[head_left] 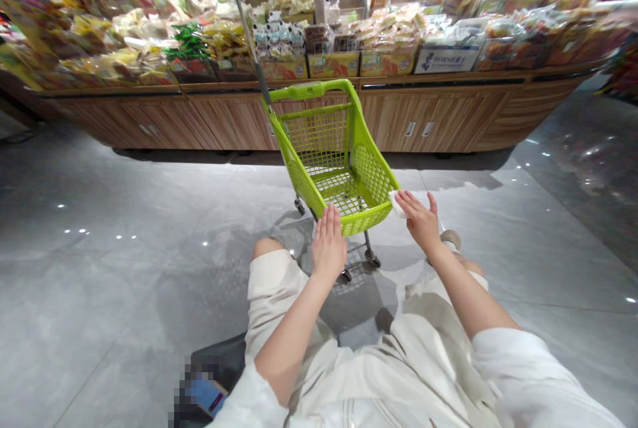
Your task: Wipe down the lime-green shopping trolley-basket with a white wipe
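A small lime-green shopping cart (371, 172) with lattice sides stands on casters in front of me, its basket holding nothing. My left hand (329, 242) rests with straight fingers on the left part of its near rim, and no object shows in it. At the right near corner, my right hand (421, 218) presses a folded white tissue or cloth (397, 205) against the rim. Its fingers lie over the white piece, with the thumb raised apart. From the cart's handle end a grey pole (244, 19) rises.
Behind the cart runs a wooden display counter (224, 115) heaped with packaged snacks (393, 26). A white printed box (446, 59) stands among them. Grey tiled floor (124, 248) lies around me. A dark item (232, 351), partly pixelated, is beside my left leg.
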Available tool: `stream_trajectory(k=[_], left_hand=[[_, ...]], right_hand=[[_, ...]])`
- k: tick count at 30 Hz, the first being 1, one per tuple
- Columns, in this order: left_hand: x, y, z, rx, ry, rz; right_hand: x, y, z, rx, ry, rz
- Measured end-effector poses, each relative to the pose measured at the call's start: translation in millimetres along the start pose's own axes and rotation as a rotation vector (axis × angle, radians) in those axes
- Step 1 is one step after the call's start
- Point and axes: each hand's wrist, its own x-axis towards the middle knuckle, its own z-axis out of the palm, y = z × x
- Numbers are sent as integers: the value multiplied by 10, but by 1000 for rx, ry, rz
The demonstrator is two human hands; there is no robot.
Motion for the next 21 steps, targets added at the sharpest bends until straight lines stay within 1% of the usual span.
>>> stream_trajectory(k=[1,2,3,5,6,8,9,10,11,12,13,14,16,17,19,21], left_hand=[[4,15,3,-1,0,-2],[9,31,5,-3,0,-7],[12,47,7,-5,3,-13],[17,69,11,-9,9,-25],[18,74,14,-12,9,-28],[18,68,21,-18,5,-33],[18,60,26,-19,2,-37],[16,49,30,-18,1,-42],[14,38,32,-14,2,-44],[11,27,34,-7,5,-43],[8,17,33,-1,7,-38],[5,8,30,4,9,-31],[-2,-4,21,8,10,-22],[-5,-7,16,7,10,-19],[-8,-10,9,1,9,-18],[-8,-4,11,-5,8,-12]], right_hand=[[11,-17,11,0,6,40],[25,-91,29,5,15,81],[39,-217,49,14,27,120],[69,-582,86,54,43,161],[83,-793,97,93,31,143],[107,-1196,100,189,-20,55],[117,-1355,93,233,-48,9],[124,-1469,83,265,-72,-31],[127,-1529,72,282,-91,-66],[126,-1530,61,286,-101,-102],[120,-1473,50,278,-104,-140],[108,-1361,40,261,-103,-178],[72,-1013,22,207,-88,-218],[52,-803,15,173,-73,-204],[17,-392,6,96,-34,-114],[2,-104,9,34,-7,-15]])
